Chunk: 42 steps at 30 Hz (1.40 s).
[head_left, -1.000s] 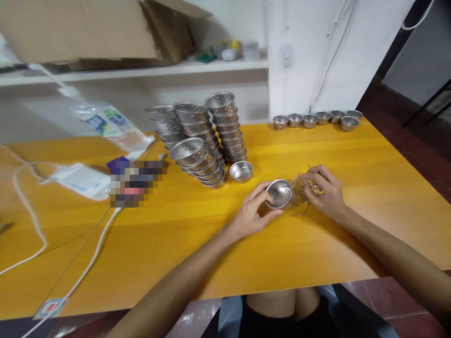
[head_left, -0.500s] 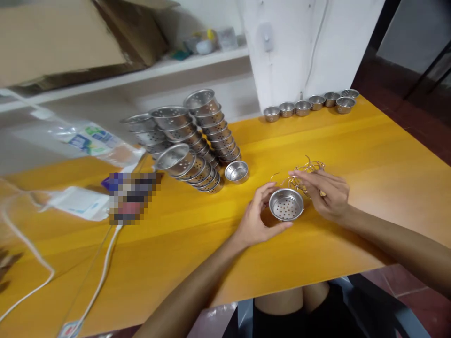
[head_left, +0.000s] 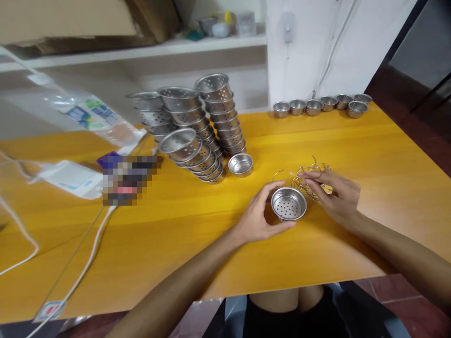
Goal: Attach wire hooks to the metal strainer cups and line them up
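Note:
My left hand (head_left: 259, 213) curves around a small perforated metal cup (head_left: 289, 204), thumb on the near side and fingers on the far side. The cup's open mouth faces up, showing the holes in its bottom. Just right of it, my right hand (head_left: 334, 195) pinches a thin bent wire (head_left: 295, 174), partly hidden by the fingers. Beneath and beyond those fingertips lies a tangle of copper-coloured wire pieces (head_left: 315, 164). One loose curved wire (head_left: 278, 173) shows above my left fingertips. Another perforated cup (head_left: 240, 165) stands alone to the left.
Tall leaning stacks of perforated cups (head_left: 211, 131) stand at the back of the yellow table (head_left: 169, 244). Several small cups (head_left: 313, 107) line the far edge. On the left are a plastic packet (head_left: 102, 117), a white adapter (head_left: 72, 178) and cables (head_left: 95, 249).
The camera view has shifted, so the table's contents appear moved in the picture. My left hand still surrounds the cup, and my right hand stays at the wires with little change.

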Available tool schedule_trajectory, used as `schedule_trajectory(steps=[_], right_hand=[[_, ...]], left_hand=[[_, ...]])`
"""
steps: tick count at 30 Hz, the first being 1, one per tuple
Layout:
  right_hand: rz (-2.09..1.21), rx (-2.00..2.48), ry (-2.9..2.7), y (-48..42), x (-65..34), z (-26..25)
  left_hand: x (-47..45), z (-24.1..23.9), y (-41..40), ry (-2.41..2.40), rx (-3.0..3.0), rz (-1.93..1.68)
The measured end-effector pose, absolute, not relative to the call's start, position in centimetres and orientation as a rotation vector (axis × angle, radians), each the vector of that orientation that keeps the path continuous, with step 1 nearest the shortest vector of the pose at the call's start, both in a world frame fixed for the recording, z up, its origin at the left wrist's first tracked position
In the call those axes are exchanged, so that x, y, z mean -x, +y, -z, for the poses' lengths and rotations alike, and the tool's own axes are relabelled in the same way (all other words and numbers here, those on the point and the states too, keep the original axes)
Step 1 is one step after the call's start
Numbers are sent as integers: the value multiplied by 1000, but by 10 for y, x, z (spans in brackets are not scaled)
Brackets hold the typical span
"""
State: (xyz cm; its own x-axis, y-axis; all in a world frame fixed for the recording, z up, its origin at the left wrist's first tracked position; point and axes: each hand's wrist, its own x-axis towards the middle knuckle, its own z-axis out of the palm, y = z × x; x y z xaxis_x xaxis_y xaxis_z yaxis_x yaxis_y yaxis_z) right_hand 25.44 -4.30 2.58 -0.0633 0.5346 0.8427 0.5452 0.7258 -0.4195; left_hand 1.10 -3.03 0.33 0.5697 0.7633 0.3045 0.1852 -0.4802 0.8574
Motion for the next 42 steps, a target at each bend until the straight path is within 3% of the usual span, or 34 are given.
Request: schedule_trajectory(steps=[7, 15, 25, 42], right_hand=[[-23, 842, -1719, -44, -256, -20], [-538, 696, -1797, -54, -241, -36], [-345, 625, -1985, -53, -250, -32], [-213, 626, -1975, -54, -250, -22]], left_hand=[[-13, 0, -30, 802, -1939, -891], [-10, 0, -25, 552, -1780, -802], [-3, -2, -17, 465, -1107, -614], [-9, -6, -19, 445, -1148, -572]])
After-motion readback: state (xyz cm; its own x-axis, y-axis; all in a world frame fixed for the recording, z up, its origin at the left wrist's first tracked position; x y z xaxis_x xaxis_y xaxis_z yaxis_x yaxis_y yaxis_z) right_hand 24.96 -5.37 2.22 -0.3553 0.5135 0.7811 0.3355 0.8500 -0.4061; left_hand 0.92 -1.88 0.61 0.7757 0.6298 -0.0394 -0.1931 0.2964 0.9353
